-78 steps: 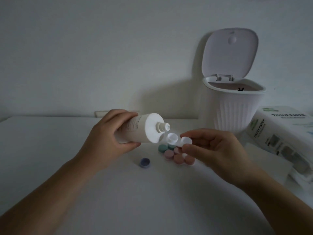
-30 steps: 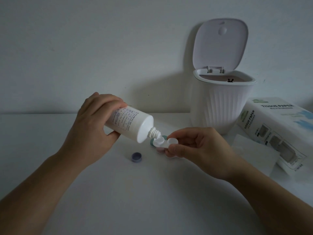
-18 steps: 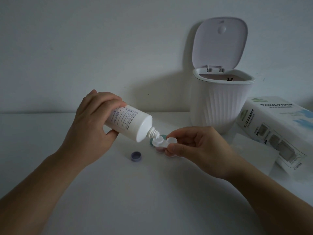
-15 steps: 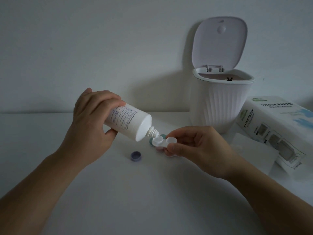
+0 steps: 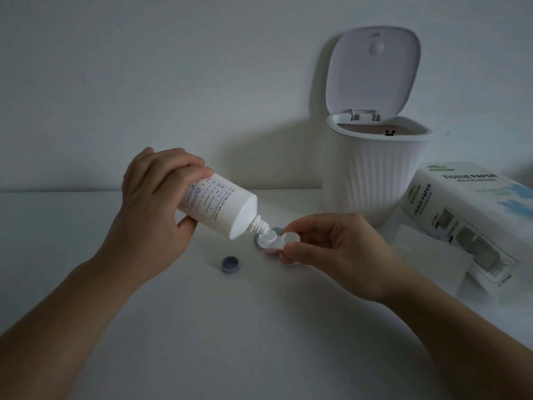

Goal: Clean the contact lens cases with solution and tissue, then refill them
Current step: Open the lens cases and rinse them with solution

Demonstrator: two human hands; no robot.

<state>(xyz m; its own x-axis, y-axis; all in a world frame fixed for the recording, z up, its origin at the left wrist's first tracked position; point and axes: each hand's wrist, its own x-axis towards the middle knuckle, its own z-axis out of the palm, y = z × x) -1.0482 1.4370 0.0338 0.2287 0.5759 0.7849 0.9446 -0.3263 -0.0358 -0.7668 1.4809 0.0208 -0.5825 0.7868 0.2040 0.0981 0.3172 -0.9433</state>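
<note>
My left hand point(image 5: 153, 209) grips a white solution bottle point(image 5: 219, 206), tilted nozzle-down to the right. Its tip sits over the left well of a white contact lens case point(image 5: 275, 241). My right hand point(image 5: 331, 249) pinches that case by its right end, a little above the table. Below and behind the case lie coloured caps: a teal one point(image 5: 255, 239) and a pink one point(image 5: 269, 252), partly hidden. A purple cap point(image 5: 230, 264) lies alone on the table to the left.
A white ribbed bin point(image 5: 375, 174) with its lid up stands at the back right. A tissue paper pack point(image 5: 473, 217) lies at the right edge, and a flat tissue sheet point(image 5: 427, 252) lies in front of it. The white table point(image 5: 230, 327) meets a plain wall.
The bottle has tipped from nearly level to nozzle-down over the case's left well. My right hand lowered the case toward the caps and holds it steady since.
</note>
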